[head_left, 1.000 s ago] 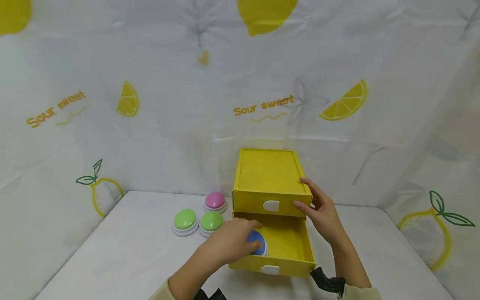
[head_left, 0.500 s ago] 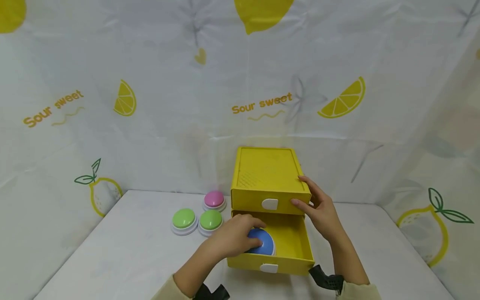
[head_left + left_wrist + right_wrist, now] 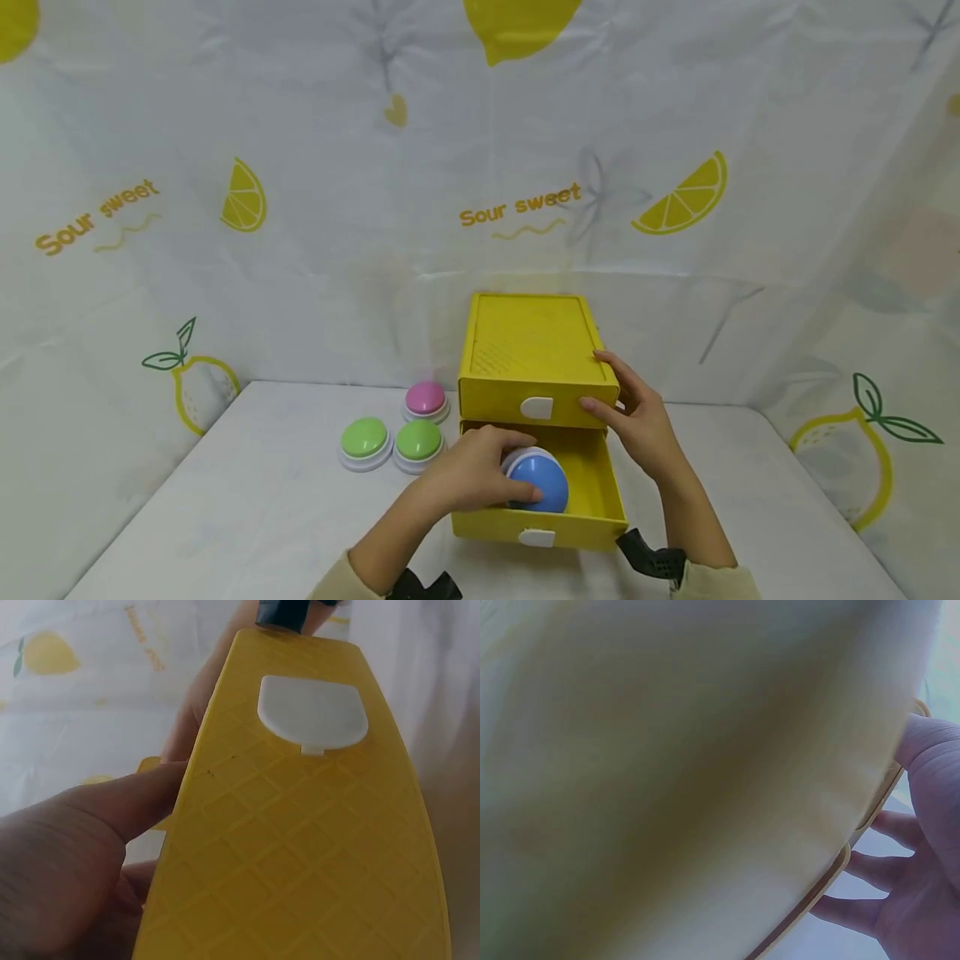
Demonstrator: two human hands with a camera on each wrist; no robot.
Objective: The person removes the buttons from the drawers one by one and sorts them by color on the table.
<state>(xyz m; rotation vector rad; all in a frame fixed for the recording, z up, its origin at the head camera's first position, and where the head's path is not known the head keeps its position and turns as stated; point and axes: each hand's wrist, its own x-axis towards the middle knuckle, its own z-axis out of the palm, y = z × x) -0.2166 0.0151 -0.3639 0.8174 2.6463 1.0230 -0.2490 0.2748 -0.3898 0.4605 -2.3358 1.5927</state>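
Observation:
My left hand (image 3: 471,471) grips a round push button with a blue dome (image 3: 549,479) and white base, thumb on the dome and fingers at its far edge. The button is tilted over the pulled-out lower drawer (image 3: 581,533) of a small yellow drawer box (image 3: 536,333). In the left wrist view the drawer's front (image 3: 300,825) hides the button and part of my left hand (image 3: 67,870). My right hand (image 3: 643,429) holds the box's upper right front corner, thumb on the front and fingers at the top edge. The right wrist view shows those fingers along the box's edge.
Left of the box, two green push buttons (image 3: 364,437) and a pink one (image 3: 425,398) stand on the white table (image 3: 225,508). Behind the box hangs a lemon-print cloth (image 3: 337,250). The upper drawer, with its white handle (image 3: 536,407), is closed.
My left hand has gripped the blue button, shifted it rightward and tipped it so its dome faces the front. The right hand stays on the box corner. The view has shifted slightly.

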